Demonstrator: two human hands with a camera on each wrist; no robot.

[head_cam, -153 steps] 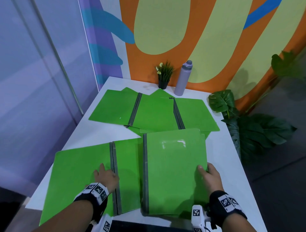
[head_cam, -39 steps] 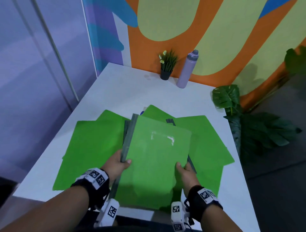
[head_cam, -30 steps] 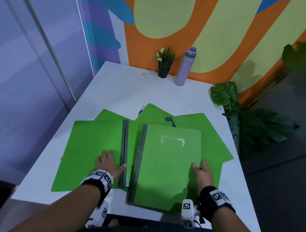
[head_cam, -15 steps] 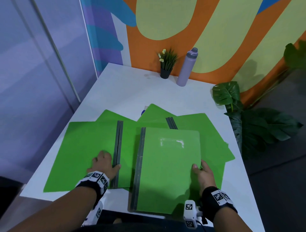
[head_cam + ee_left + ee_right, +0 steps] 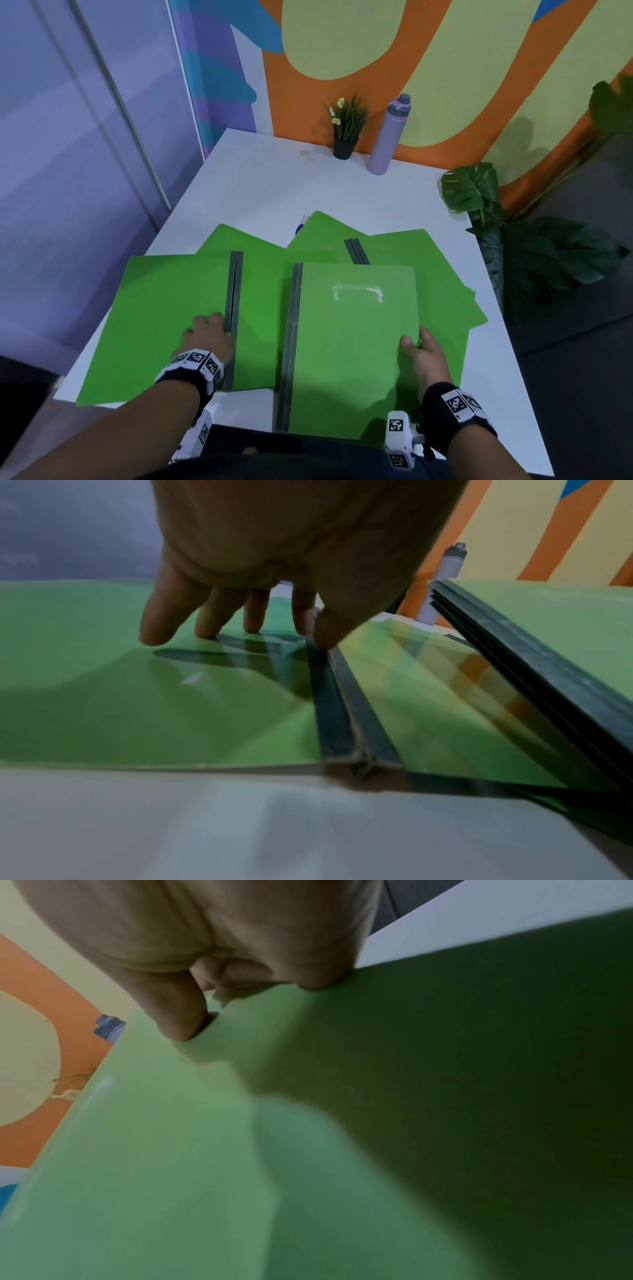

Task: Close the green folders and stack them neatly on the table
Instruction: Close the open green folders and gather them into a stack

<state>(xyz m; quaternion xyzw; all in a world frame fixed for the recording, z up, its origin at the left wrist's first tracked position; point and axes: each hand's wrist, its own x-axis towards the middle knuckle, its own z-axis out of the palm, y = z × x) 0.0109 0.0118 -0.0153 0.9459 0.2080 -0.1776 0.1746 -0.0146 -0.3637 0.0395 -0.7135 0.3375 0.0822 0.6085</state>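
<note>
Left hand (image 5: pixel 207 337) flat, fingers (image 5: pixel 209 615) spread, pressing down; right hand (image 5: pixel 423 356) pinching with thumb on top.

The scene is viewed from above by the head camera, angled forward and down across the counter (image 5: pixel 260 192) toward the painted wall. The folders are skimmed at close range by both wrist cameras; the purple bottle (image 5: pixel 388 137) is shared by all three.

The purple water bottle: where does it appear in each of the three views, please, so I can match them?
Head view: the purple water bottle stands upright at the far edge of the table, against the wall, right of the small potted plant.
Left wrist view: right of centre, upper part, behind the closed folder stack.
Right wrist view: only its cap shows, at the left.
Shared landmark: the orange and yellow wall.
</note>
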